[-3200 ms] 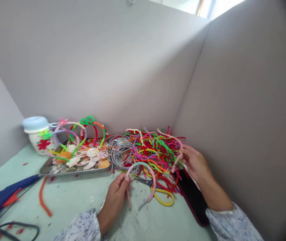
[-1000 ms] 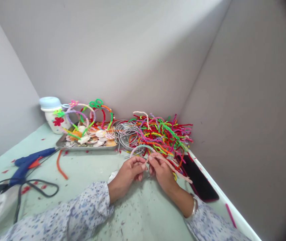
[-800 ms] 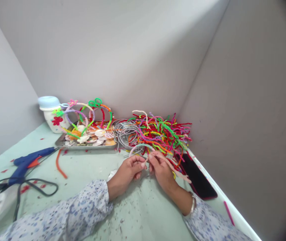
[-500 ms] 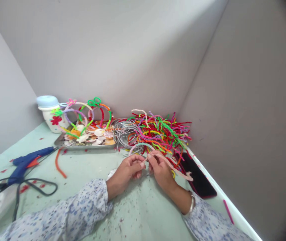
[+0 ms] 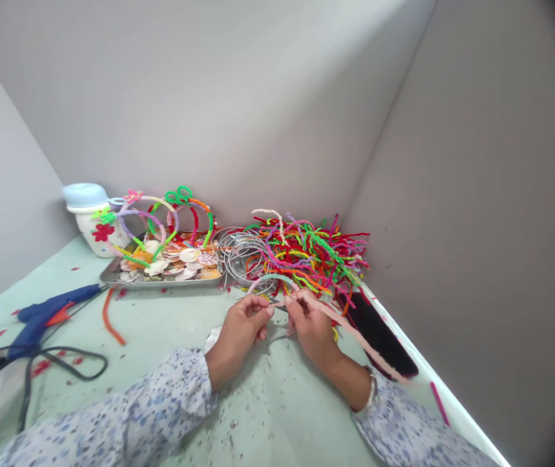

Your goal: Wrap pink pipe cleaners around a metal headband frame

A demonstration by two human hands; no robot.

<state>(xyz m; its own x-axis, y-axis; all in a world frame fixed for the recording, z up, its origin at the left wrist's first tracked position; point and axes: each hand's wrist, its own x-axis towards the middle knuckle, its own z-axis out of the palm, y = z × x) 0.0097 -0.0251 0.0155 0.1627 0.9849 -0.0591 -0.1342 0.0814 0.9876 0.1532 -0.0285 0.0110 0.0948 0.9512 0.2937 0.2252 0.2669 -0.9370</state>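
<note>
A pale pink pipe cleaner [image 5: 367, 346] runs between my hands, its long tail slanting down to the right over the phone. My left hand [image 5: 241, 324] is closed, with thumb and fingertips pinching one end. The fingers of my right hand [image 5: 314, 327] also pinch it, close beside the left. Just behind my fingers rises a headband [image 5: 273, 277] wrapped in pink and mint green; its lower part is largely hidden by my hands. How the pipe cleaner meets the band cannot be made out.
Behind my hands lie a wire coil [image 5: 243, 259] and a pile of colourful pipe cleaners [image 5: 326, 256]. A metal tray [image 5: 161, 283] holds shells and finished-looking headbands [image 5: 161, 201]. A blue glue gun [image 5: 54, 311] with its cord lies left. A dark phone [image 5: 382, 337] is at right.
The free tail of the pink pipe cleaner has swung outward and now reaches further right, looking straighter. My hands stay close together. The whole view has shifted slightly.
</note>
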